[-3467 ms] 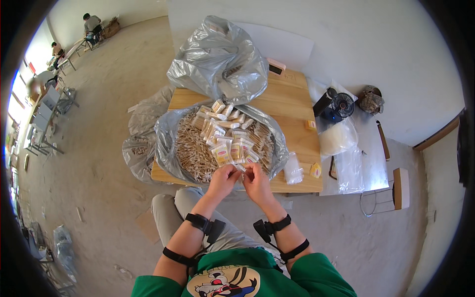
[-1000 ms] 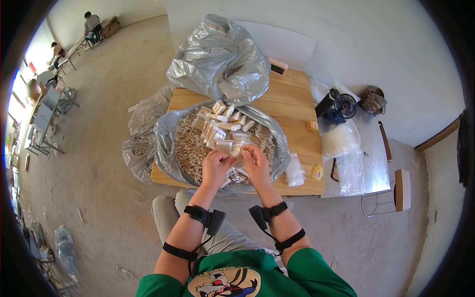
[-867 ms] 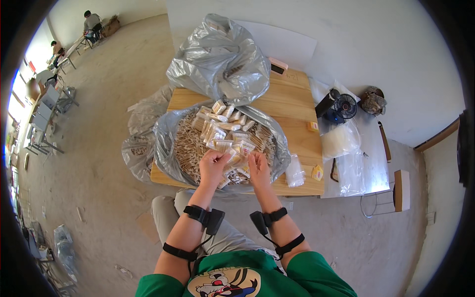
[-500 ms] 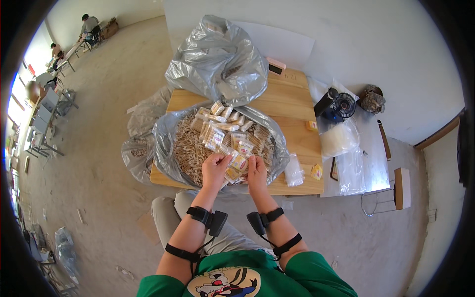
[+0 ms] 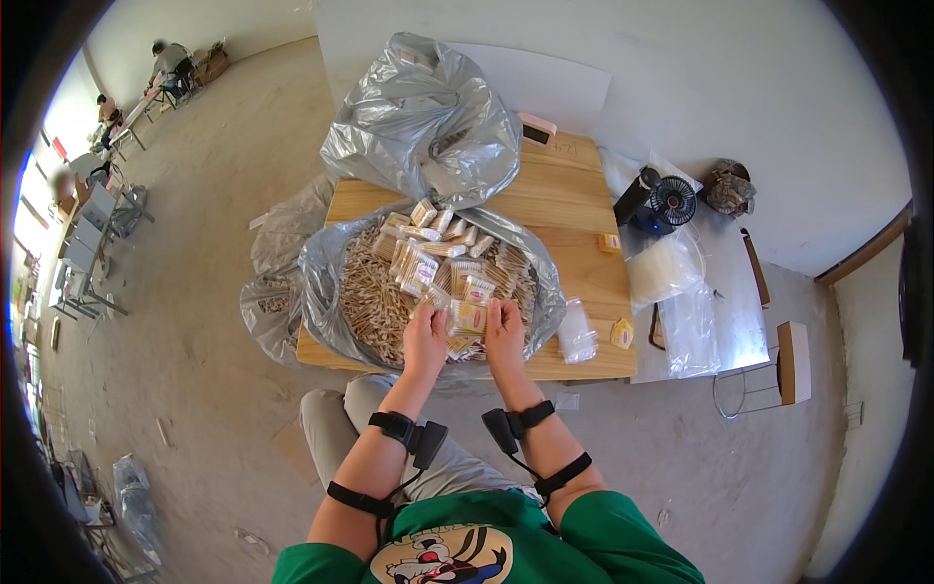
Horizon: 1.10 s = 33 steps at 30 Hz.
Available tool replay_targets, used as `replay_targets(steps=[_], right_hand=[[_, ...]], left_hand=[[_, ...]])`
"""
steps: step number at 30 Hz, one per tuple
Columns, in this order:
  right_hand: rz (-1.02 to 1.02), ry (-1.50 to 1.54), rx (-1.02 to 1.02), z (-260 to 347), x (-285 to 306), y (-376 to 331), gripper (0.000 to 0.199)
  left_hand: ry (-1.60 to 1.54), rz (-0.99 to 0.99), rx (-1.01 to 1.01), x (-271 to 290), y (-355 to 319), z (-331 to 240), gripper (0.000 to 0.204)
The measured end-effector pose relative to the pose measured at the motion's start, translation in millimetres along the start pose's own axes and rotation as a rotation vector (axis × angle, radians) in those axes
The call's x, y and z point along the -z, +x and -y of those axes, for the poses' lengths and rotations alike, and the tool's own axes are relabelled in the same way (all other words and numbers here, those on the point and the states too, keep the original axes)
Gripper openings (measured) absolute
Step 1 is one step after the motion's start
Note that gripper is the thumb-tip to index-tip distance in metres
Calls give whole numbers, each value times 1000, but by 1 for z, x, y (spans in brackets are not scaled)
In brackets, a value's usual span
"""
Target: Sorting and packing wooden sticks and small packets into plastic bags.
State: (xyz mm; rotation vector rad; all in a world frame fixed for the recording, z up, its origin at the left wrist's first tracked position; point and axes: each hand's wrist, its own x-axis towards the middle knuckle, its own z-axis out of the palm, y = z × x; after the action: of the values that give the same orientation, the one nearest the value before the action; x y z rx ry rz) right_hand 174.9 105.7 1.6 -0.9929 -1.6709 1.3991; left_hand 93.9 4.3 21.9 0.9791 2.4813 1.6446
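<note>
- Step in hand, as I judge it: filling a small packet (image 5: pixel 468 316) held over the open silver bag (image 5: pixel 326 292) on the table (image 5: pixel 574 253).
- Left hand (image 5: pixel 425 336) and right hand (image 5: pixel 504 331) pinch the packet's sides, fingers closed on it.
- Next move likely calls for a steady grip just above the bag's loose sticks (image 5: pixel 370 297).

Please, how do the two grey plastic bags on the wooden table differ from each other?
The far grey bag stands tall, bunched shut, its contents hidden; the near grey bag lies spread open, showing thin pale sticks and small packets. Both hands, left hand and right hand, work at the near bag; the far bag is untouched. Both are crinkled grey plastic on the wooden table.
</note>
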Motion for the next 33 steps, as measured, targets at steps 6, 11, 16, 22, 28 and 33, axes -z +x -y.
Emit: replay_targets(steps=[6,11,16,22,28,33], right_hand=[[9,-79,96,-2,1,0,28],[6,-202,227,18,0,-4,27],[-83,-264,228,10,7,10,27],[-106,-314,177,-2,20,41,31],[-216,-80,-91,-19,35,81,34],[-63,-303,-83,-37,35,88,30]], left_hand=[[-128,-54,14,-4,-2,1,17],[-464,112,416,3,5,20,24],[-261,-39,347,-1,12,7,36],[-212,-55,394,-3,27,31,34],[-152,-96,391,6,39,53,30],[-263,-173,324,7,38,41,31]])
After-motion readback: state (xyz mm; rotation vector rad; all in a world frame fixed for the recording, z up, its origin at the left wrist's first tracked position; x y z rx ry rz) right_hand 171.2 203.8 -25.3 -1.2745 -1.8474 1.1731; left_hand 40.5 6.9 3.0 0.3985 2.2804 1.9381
